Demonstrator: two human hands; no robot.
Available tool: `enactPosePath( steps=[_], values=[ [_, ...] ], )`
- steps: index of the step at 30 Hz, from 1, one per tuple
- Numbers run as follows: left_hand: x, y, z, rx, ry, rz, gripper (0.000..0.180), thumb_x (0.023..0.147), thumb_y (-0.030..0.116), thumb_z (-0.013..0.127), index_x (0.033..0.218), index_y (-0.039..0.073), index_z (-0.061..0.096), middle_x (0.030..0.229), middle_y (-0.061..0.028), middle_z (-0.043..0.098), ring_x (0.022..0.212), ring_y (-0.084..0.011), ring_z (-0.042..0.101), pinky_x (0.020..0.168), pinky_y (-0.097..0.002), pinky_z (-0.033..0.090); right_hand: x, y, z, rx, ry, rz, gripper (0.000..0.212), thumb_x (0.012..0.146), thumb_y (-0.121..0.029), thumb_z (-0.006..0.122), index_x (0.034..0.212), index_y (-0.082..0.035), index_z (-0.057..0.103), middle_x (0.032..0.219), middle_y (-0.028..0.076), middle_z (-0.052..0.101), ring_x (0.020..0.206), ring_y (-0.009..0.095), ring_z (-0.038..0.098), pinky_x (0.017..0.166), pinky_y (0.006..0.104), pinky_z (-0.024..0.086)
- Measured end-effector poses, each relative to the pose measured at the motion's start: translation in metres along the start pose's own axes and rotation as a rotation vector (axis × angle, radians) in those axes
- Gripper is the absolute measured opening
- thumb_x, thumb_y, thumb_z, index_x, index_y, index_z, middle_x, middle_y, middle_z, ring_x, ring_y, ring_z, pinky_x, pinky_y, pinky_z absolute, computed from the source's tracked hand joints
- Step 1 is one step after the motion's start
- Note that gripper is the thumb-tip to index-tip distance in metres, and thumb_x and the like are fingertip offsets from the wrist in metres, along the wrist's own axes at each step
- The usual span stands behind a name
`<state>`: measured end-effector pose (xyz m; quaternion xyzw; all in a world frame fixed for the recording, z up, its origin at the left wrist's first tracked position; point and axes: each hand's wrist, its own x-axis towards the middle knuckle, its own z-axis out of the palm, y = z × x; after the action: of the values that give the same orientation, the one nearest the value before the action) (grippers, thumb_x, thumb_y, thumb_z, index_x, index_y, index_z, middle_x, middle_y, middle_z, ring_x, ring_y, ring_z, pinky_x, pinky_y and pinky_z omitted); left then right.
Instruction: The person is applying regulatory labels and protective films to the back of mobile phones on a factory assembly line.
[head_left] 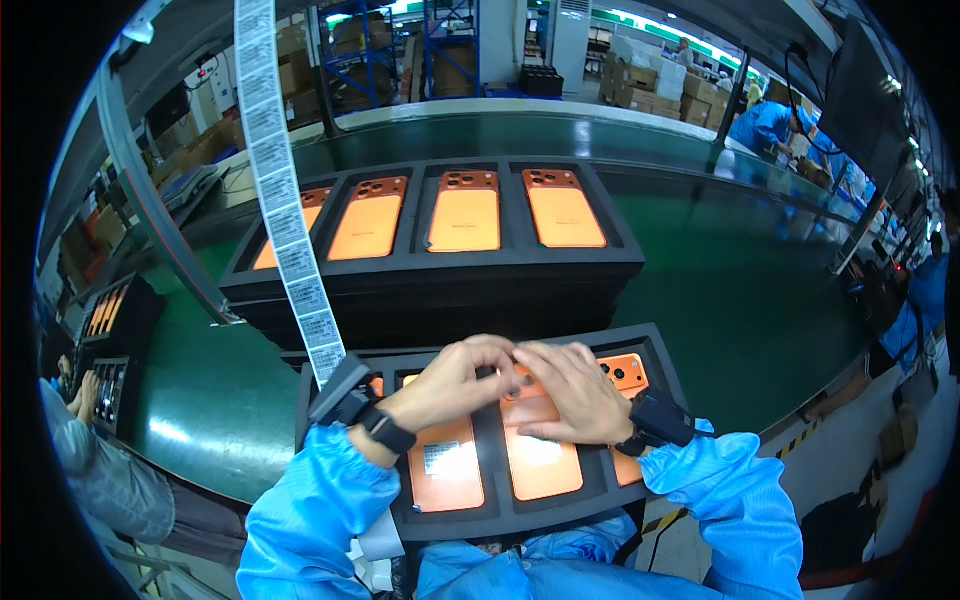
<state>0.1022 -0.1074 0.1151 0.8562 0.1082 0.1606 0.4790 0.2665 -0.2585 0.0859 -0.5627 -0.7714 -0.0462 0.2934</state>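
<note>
Both hands meet over the upper part of an orange phone (560, 470) lying in a near black foam tray (500, 520). My left hand (460, 378) has its fingers bent, thumb and forefinger close together; anything between them is hidden. My right hand (575, 390) comes in from the right with its thumb apart from the fingers, above the same phone, and its fingertips are beside the left hand's. To the left lies another orange phone (455, 490) with a small white label (445, 459) on its back. A third phone (625, 372) shows partly past my right hand.
Beyond stands a stack of black foam trays (440, 285), the top one holding several orange phones (465, 215). A long strip of printed white labels (285, 215) hangs down on the left. Green worktop (740, 290) extends right. Another person's hand (88, 395) is beside trays at far left.
</note>
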Motion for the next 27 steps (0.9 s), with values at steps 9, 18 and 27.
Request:
enactPosePath(
  steps=[9, 18, 27],
  values=[
    [-0.098, 0.03, -0.077, 0.049, 0.815, -0.037, 0.091, 0.071, 0.021, 0.08, 0.144, 0.004, 0.028, 0.137, -0.0133, 0.04, 0.131, -0.0275, 0.038, 0.108, -0.0432, 0.03, -0.016, -0.047, -0.049, 0.767, -0.611, 0.2, 0.03, 0.082, -0.021, 0.067, 0.106, -0.002, 0.066, 0.085, 0.013, 0.067, 0.088, 0.026, 0.064, 0.082, 0.0363, 0.049],
    [-0.135, -0.031, -0.056, -0.653, 0.531, -0.425, 0.023, 0.087, 0.005, 0.064, 0.107, -0.006, 0.059, 0.095, -0.0114, 0.067, 0.082, -0.0172, 0.067, 0.075, -0.0295, 0.056, 0.074, -0.075, 0.023, 0.407, 0.268, -0.13, 0.019, 0.079, -0.014, 0.069, 0.096, -0.005, 0.067, 0.096, 0.007, 0.061, 0.094, 0.026, 0.056, 0.082, 0.0365, 0.046],
    [-0.155, 0.019, -0.046, -0.934, 0.371, -0.38, 0.029, 0.097, 0.017, 0.05, 0.102, -0.009, 0.061, 0.092, -0.0147, 0.067, 0.079, -0.019, 0.067, 0.071, -0.0295, 0.056, 0.085, -0.108, 0.059, 0.385, 0.272, -0.085, 0.032, 0.073, -0.018, 0.074, 0.102, -0.006, 0.067, 0.107, 0.008, 0.058, 0.105, 0.028, 0.053, 0.089, 0.0392, 0.044]
  ],
)
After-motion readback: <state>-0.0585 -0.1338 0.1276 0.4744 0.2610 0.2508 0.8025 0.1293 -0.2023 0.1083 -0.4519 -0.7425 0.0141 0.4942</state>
